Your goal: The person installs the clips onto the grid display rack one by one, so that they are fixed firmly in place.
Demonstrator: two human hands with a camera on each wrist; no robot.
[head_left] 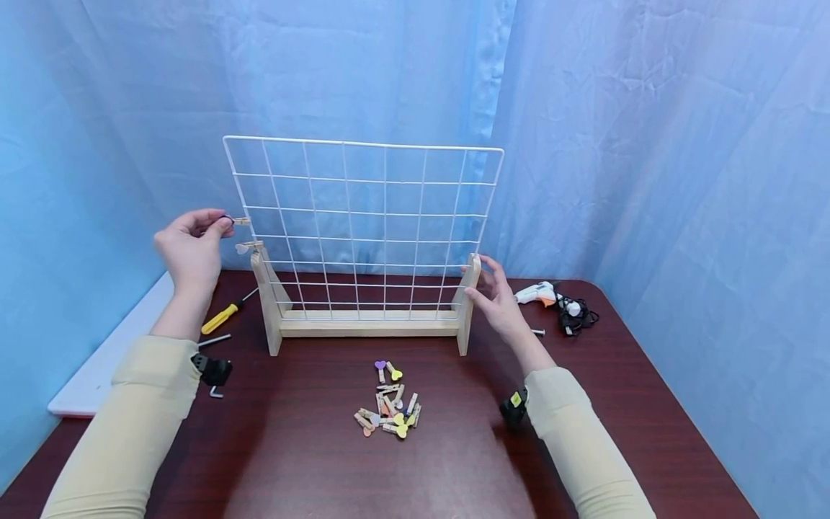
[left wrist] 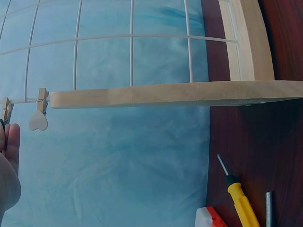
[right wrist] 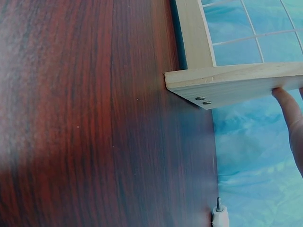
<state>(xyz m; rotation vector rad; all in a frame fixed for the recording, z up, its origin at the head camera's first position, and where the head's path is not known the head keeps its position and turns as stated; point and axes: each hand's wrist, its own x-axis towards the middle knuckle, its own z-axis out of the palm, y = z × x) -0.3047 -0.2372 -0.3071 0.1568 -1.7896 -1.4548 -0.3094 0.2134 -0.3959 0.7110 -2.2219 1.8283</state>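
My left hand [head_left: 191, 249] pinches a small wooden clothespin [head_left: 242, 221] with a dark end, its tip at the left edge wire of the white wire grid [head_left: 385, 180]. Just below it, a clothespin with a pale heart [left wrist: 39, 120] sits clipped on that same wire, by the top of the left wooden upright [left wrist: 142, 94]. The grid stands in a wooden stand [head_left: 369, 328]. At the other end my right hand [head_left: 504, 306] holds the right upright [head_left: 468, 303] near its top, fingers partly hidden behind it.
Several heart clothespins [head_left: 392, 414] lie piled in front of the stand. A yellow screwdriver [head_left: 220, 318], a metal rod [head_left: 215, 340] and a white board [head_left: 119, 353] are at left. To the right lie a glue gun [head_left: 537, 293] and a black cable [head_left: 578, 317].
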